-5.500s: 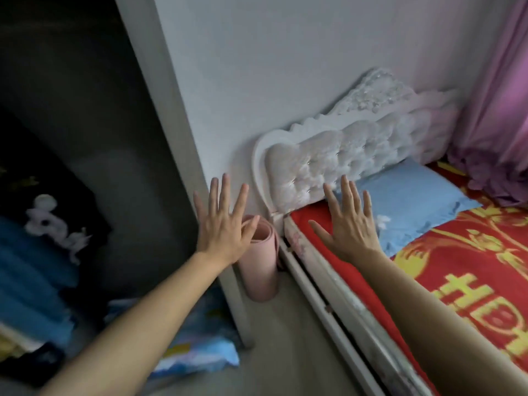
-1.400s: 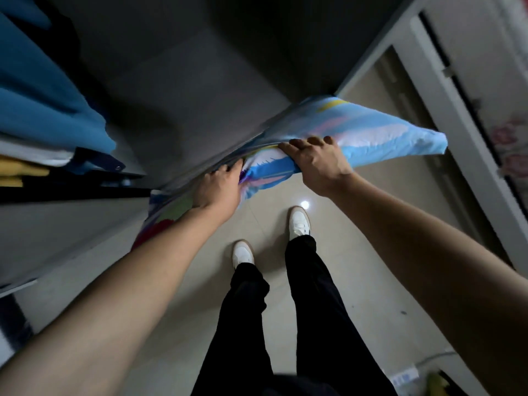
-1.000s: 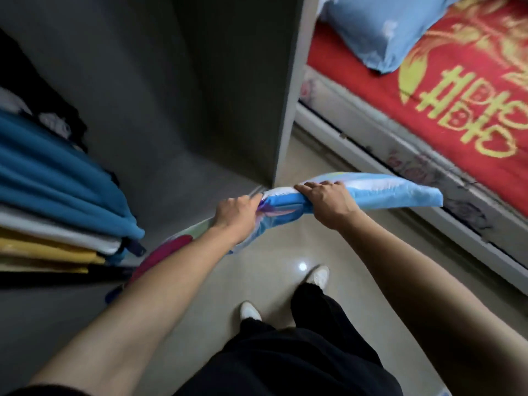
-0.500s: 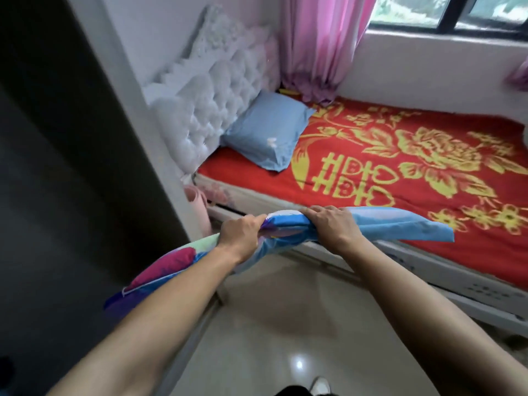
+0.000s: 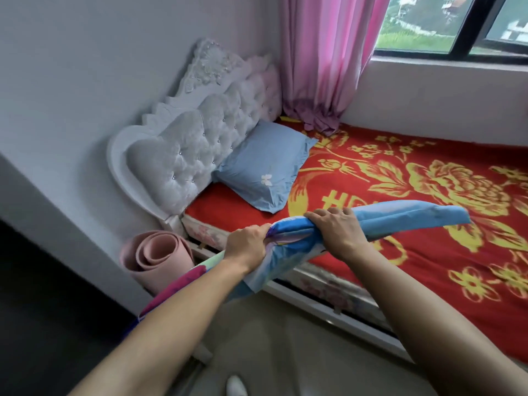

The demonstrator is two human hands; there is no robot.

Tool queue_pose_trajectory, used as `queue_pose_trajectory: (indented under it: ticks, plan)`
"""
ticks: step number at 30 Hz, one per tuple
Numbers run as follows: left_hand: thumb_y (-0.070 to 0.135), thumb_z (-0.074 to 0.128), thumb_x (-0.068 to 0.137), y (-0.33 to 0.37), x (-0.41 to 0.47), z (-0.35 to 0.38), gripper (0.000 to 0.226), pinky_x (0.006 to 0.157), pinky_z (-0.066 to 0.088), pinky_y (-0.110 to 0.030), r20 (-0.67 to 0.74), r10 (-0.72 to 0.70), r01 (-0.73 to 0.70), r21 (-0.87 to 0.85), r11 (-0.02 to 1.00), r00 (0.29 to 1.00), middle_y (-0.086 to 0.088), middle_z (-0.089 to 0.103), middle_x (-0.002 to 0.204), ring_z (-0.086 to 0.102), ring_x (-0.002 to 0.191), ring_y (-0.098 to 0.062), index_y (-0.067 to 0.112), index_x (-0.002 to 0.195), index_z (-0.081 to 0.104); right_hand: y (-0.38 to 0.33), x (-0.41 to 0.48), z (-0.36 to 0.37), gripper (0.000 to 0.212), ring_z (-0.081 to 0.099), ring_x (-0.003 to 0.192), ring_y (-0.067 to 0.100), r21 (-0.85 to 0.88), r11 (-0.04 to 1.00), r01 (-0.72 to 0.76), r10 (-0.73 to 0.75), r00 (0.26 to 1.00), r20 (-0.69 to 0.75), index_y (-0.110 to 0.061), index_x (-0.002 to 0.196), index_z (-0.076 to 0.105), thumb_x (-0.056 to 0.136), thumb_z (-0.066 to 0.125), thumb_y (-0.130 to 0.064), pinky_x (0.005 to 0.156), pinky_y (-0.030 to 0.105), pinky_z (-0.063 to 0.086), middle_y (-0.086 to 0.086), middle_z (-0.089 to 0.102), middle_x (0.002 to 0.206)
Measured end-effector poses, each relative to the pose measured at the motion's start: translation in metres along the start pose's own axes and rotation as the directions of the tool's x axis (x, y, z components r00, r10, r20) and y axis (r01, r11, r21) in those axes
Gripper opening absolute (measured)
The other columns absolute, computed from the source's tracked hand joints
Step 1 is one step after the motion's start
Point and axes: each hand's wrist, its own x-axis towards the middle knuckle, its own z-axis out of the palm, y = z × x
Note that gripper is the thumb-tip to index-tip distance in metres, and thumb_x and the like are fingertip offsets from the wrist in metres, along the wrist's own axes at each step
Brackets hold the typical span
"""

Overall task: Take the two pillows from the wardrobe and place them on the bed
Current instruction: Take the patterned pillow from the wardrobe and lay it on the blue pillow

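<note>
The printed pillow (image 5: 400, 221) was held in the air above the near edge of the bed (image 5: 428, 195), not touching it. Its long axis ran from low on the left to higher on the right, almost along that edge. The left hand (image 5: 248, 243) was clamped on a bunched part near its middle, and the right hand (image 5: 337, 230) lay over its top edge with the fingers curled down on the cloth. The right hand was nearer to the mattress. The blue pillow (image 5: 263, 167) already rested at the headboard (image 5: 194, 150) end. I judge the free red area beside it, toward the near corner, was the place for the next move.
</note>
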Motion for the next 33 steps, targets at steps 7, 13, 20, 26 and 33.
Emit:
queue_pose_trajectory:
  ticks: [7,13,20,26,33]
  plan:
    - [0.048,0.053,0.09,-0.067,0.134,0.014,0.032,0.071,0.049,-0.036,-0.032,0.076,-0.075,0.008,0.997,0.997,-0.004,0.073,0.099,0.067,0.09,-0.034,0.03,0.115,0.06,0.009,0.132,0.012,0.047,0.054,0.121,0.024,-0.015,0.996,-0.087,0.087,0.996,0.012,-0.035,0.138,0.045,0.095,0.056,-0.02,0.109,0.049,0.035,-0.011,0.058,0.133]
    - [0.048,0.054,0.089,-0.106,0.243,0.007,0.036,0.072,0.05,-0.037,-0.04,0.147,-0.147,0.016,0.989,0.988,-0.006,0.073,0.102,0.067,0.092,-0.035,0.03,0.12,0.06,0.026,0.225,0.012,0.06,0.053,0.121,0.023,0.004,0.985,-0.172,0.172,0.985,-0.026,-0.035,0.141,0.043,0.089,0.065,-0.018,0.105,0.045,0.038,-0.011,0.057,0.134]
    - [0.045,0.055,0.09,-0.135,0.359,0.026,0.034,0.074,0.05,-0.038,-0.033,0.12,-0.122,-0.039,0.992,0.992,-0.005,0.073,0.102,0.067,0.093,-0.035,0.031,0.119,0.061,0.066,0.339,0.034,0.06,0.05,0.127,0.024,0.012,0.982,-0.186,0.186,0.98,-0.071,-0.031,0.141,0.043,0.087,0.066,-0.019,0.108,0.047,0.033,-0.008,0.055,0.14]
    - [0.042,0.056,0.088,-0.158,0.441,0.04,0.027,0.068,0.053,-0.04,-0.07,0.021,-0.03,-0.133,0.991,0.997,-0.01,0.074,0.09,0.067,0.087,-0.038,0.032,0.111,0.066,0.097,0.444,0.052,0.046,0.048,0.127,0.025,0.039,0.994,-0.102,0.105,0.99,-0.095,-0.028,0.14,0.041,0.095,0.048,-0.019,0.111,0.046,0.029,-0.006,0.055,0.137]
    - [0.043,0.051,0.085,-0.194,0.516,0.048,0.032,0.06,0.05,-0.037,-0.097,-0.068,0.044,-0.235,0.971,0.993,-0.01,0.074,0.079,0.067,0.077,-0.036,0.037,0.109,0.069,0.113,0.529,0.064,0.054,0.04,0.137,0.031,0.112,0.993,-0.044,0.061,0.986,-0.155,-0.02,0.147,0.041,0.094,0.038,-0.015,0.118,0.05,0.022,0.003,0.048,0.146]
